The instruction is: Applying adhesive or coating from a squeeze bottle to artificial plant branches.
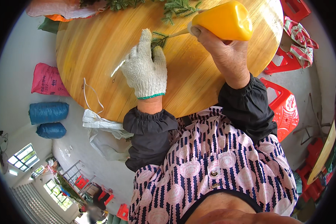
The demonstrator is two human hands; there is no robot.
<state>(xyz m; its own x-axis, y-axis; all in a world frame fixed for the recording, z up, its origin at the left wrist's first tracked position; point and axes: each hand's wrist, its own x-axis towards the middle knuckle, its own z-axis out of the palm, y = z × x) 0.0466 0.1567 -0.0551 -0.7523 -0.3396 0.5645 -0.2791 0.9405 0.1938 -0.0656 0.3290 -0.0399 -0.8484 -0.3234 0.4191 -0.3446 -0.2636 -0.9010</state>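
A yellow plastic squeeze bottle [225, 20] is tilted over the wooden table, its long pale nozzle pointing left. My bare right hand [227, 56] is closed around the bottle near its neck. The nozzle tip meets a small green pine-like sprig [159, 40], possibly artificial. My left hand [143, 72], in a white knitted glove with a green cuff, has the sprig between forefinger and thumb. Part of the sprig is hidden behind the thumb. More green sprigs [177, 8] lie at the table's far side.
The round wooden table [89, 48] has a pale bag [65, 8] at its far left. A white plastic bag [104, 121] hangs by the near edge. Red stools [285, 112] stand at the right; pink [48, 80] and blue bundles [48, 112] lie on the left.
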